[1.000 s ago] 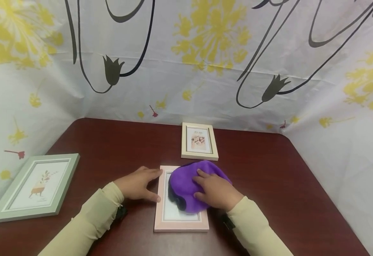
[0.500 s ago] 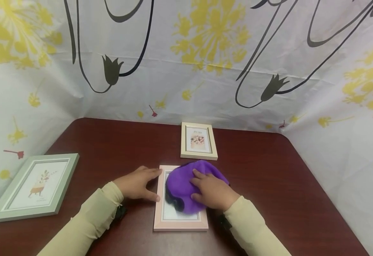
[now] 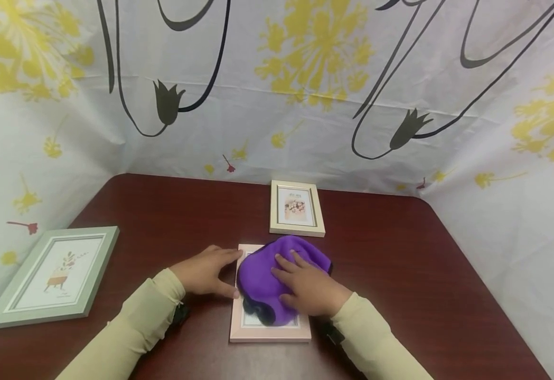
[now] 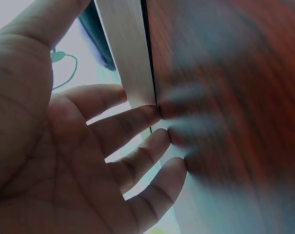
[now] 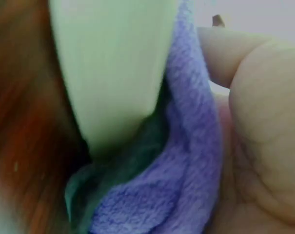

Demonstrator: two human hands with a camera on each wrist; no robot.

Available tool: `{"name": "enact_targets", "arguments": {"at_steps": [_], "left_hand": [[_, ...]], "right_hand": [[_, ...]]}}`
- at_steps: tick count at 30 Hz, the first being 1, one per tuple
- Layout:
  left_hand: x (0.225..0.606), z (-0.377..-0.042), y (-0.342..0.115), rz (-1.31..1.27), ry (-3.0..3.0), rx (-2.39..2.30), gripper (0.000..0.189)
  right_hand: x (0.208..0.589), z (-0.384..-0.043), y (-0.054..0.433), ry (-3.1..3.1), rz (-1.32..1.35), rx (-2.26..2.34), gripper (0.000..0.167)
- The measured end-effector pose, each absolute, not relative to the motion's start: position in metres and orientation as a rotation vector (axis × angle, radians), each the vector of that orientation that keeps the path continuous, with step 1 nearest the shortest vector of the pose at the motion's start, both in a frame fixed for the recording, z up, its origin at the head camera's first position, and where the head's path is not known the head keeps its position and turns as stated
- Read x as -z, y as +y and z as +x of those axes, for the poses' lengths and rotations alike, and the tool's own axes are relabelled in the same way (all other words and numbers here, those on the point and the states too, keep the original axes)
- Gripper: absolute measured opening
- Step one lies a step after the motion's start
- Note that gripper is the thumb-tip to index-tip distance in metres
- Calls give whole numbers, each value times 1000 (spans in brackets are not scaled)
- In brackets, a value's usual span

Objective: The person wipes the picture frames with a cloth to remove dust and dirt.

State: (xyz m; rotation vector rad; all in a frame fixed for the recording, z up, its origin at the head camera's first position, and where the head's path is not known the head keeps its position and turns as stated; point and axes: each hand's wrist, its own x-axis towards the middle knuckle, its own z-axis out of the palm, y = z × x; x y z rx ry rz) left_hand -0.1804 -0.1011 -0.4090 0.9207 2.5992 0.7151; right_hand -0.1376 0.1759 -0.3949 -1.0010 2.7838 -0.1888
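A pink picture frame (image 3: 271,334) lies flat on the table, with much of its front hidden by a purple cloth (image 3: 262,274) that has a dark underside. My right hand (image 3: 312,287) rests on the cloth with its fingers spread, pressing it against the frame. In the right wrist view the cloth (image 5: 191,146) hangs over the frame's pale side (image 5: 113,73). My left hand (image 3: 205,273) steadies the frame's left edge with thumb and forefinger. Its fingers look relaxed in the left wrist view, where fingertips (image 4: 174,168) touch the table beside the frame's side (image 4: 127,48).
A cream picture frame (image 3: 297,230) lies behind the pink one. At the far left a larger green frame (image 3: 93,272) rests near the table edge. The dark red table (image 3: 400,264) is bordered by a flower-patterned curtain (image 3: 238,121) at the back and sides.
My right hand has slid the purple cloth leftward across the pink frame, covering its left part more. My left hand has stayed at the frame's left edge.
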Motion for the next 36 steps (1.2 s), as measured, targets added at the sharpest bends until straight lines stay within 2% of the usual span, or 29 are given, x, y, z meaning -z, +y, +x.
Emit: {"name": "enact_targets", "arguments": {"at_steps": [9,19,24,31,36], "left_hand": [[411,-181,-99,908,2603,-711,91],[407,-177,-101,746,2587,-710,96],[404,-176,-100,721,2582,-710,97],[401,-175,-100,718,2561,-699,97],[401,-176,-103,699,2550,-705,97]], "right_hand": [[385,-125,170,2591,-1156,274,48],[376,-116,161,2456,-1439,266,52],[373,-116,164,2434,-1404,284,46],[371,-117,174,2428,-1256,351,17],[379,-128,179,2605,-1027,420,25]]}}
